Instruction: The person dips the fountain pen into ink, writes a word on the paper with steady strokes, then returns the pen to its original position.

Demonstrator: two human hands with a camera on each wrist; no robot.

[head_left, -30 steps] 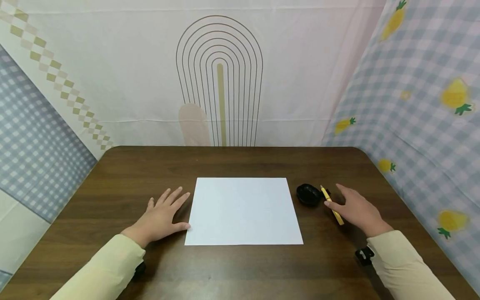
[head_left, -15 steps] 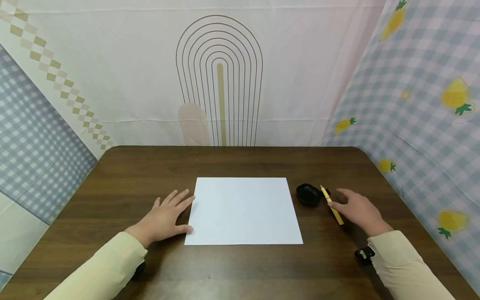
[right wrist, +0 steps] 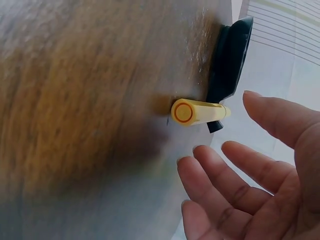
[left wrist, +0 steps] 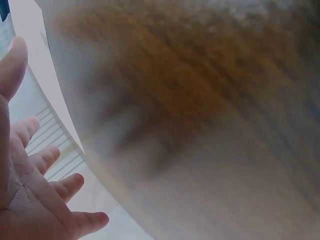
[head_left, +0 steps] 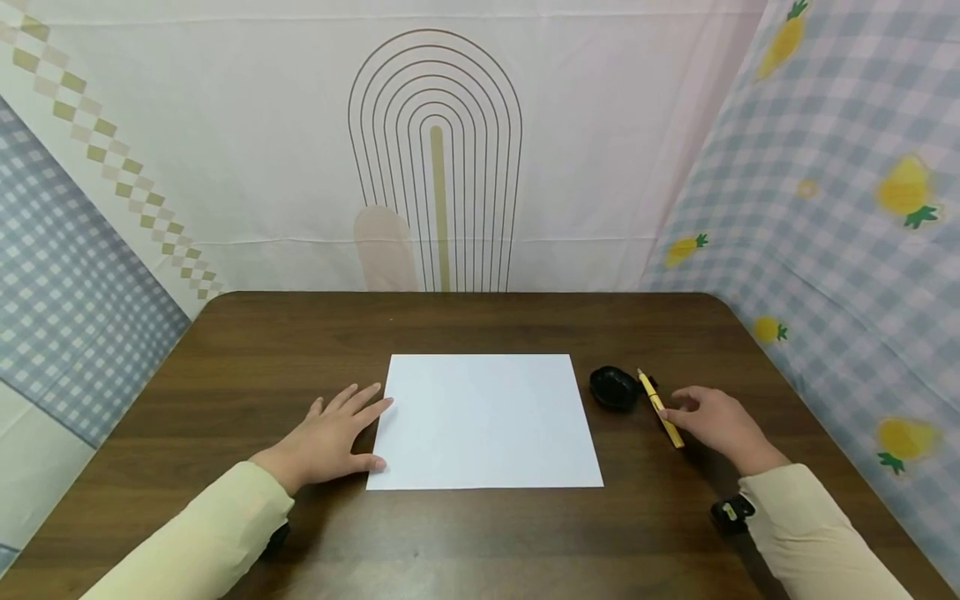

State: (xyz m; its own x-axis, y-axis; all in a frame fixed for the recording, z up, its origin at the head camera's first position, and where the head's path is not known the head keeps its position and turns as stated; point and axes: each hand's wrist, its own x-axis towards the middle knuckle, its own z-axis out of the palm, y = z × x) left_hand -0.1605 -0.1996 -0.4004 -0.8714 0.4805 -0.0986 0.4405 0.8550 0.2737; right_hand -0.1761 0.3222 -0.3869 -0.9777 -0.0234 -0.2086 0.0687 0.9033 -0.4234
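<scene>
Left hand [head_left: 322, 437]: fingers spread, palm down, thumb and index over the left edge of the paper [head_left: 483, 421], gripping nothing. Contact pressure: can't tell. Right hand [head_left: 716, 421]: fingers loosely bent, nothing grasped; thumb overlaps the pen [head_left: 660, 408] in head view, but right wrist view shows a gap. Yellow pen lies slanted right of the paper, far end by the black dish [head_left: 613, 389]. Paper flat mid-table [head_left: 480, 542].
</scene>
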